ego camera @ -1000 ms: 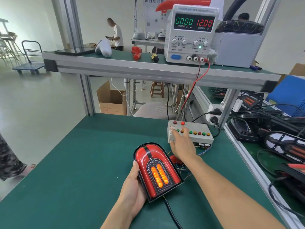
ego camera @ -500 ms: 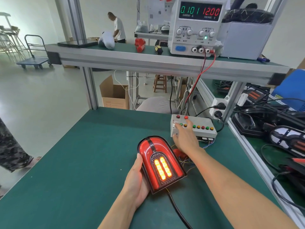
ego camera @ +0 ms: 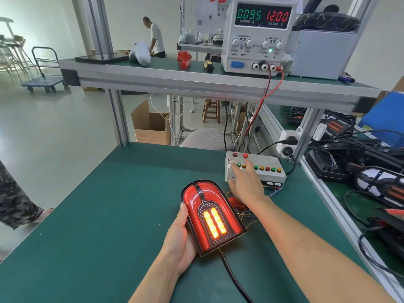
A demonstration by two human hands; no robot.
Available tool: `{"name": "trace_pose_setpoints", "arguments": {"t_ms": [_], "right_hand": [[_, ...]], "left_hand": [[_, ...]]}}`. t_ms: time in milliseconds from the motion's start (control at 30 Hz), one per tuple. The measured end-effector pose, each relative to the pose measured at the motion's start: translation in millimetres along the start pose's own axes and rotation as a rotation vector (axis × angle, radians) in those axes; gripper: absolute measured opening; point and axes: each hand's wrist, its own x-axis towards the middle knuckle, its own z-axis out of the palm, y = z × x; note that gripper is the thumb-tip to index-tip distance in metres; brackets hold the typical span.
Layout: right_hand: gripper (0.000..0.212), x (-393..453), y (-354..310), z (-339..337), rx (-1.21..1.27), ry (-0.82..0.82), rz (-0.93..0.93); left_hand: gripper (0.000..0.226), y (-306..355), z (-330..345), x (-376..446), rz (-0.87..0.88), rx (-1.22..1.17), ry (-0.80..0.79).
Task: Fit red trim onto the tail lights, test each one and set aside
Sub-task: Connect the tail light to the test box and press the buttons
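A red tail light (ego camera: 211, 217) with a black stripe is glowing amber on a green bench mat (ego camera: 98, 215); green and red digits are showing on the white power supply (ego camera: 258, 36).

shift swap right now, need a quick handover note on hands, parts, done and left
Left hand grips the tail light by its left edge on the bench.
Right hand rests on the switch box, fingers at its left buttons.
Supply reads 0.095 A, 12.00 V.
Done: red trim is on, amber bars lit.
Left: finish testing, set it aside.
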Motion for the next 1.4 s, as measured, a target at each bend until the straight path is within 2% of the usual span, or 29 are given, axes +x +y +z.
{"name": "trace_pose_setpoints", "arguments": {"t_ms": [133,500,1400], "right_hand": [[0.069,-5,4,7,-0.039,0.019,-0.025],[0.076,-4,8,2,-0.030,-0.004,-0.035],[0.080,-4,14,1,-0.001,-0.029,-0.032]], "left_hand": [[0.060,0,0,0,0.011,0.011,-0.020],[0.061,2,4,0,0.011,-0.042,-0.038],[0.060,1,2,1,0.015,-0.027,-0.063]]}}
